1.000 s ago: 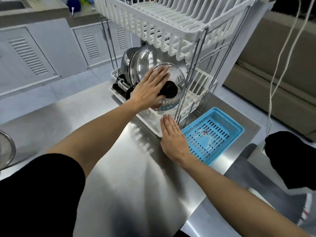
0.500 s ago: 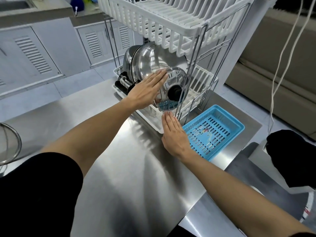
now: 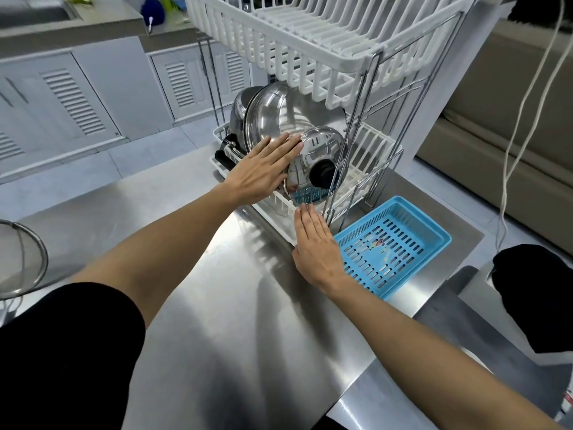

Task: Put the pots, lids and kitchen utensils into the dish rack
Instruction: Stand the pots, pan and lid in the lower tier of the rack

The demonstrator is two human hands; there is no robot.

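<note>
Stainless-steel counter (image 3: 217, 305) is carrying a two-tier white dish rack (image 3: 310, 41), a blue slotted basket (image 3: 434, 240) lying just beside its chrome legs. On the lower tier, steel pots (image 3: 269, 116) and a glass lid (image 3: 319, 150) with a black knob are standing on edge. Left hand (image 3: 263, 172) is lying flat, fingers straight, against the lid's rim, gripping nothing; a second ago it was covering the knob. Right hand (image 3: 316, 243) is still bracing the rack's front edge, fingers extended

I see my left hand (image 3: 263, 172) stretched forward, flat, fingers together and extended. My right hand (image 3: 316, 246) is lower, also flat, palm down.
</note>
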